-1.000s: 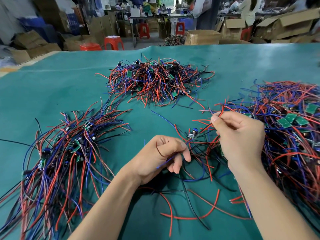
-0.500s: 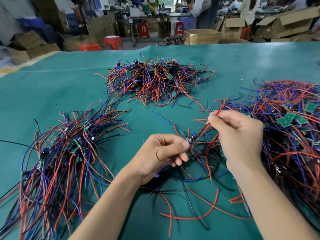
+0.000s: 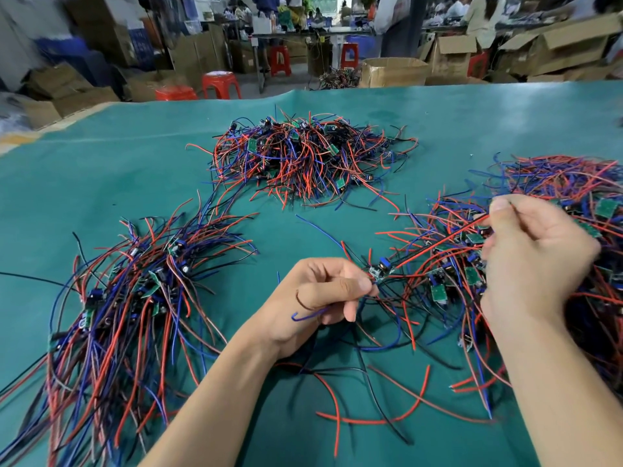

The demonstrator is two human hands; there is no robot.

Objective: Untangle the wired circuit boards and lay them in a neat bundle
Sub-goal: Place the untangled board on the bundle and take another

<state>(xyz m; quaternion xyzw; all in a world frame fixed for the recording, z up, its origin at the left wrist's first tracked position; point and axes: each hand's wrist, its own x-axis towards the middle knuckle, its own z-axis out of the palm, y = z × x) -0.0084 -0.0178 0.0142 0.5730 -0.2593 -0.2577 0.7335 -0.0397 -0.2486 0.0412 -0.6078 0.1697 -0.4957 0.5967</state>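
Low in the frame a few loose red and black wires (image 3: 354,409) lie on the green surface (image 3: 101,183), free of any board. Just above them, at centre, the left hand (image 3: 317,298) has its thumb and forefinger pinched on a small circuit board (image 3: 379,271), with a blue lead curling out under the palm. Over the last second the right hand (image 3: 529,261) has travelled from beside that board up toward the right of the frame, drawing a red wire (image 3: 441,241) taut between the two; its fingertips are clamped on the wire's far end, though motion blur leaves the exact pinch unclear. That stretch suggests this one board is being teased clear of the tangled heap (image 3: 556,237) at right, which the board's other leads still enter. The combed bundle (image 3: 128,298) waits at left, well apart from the held board. Farther back, upper centre, another snarled pile (image 3: 303,160) sits untouched.
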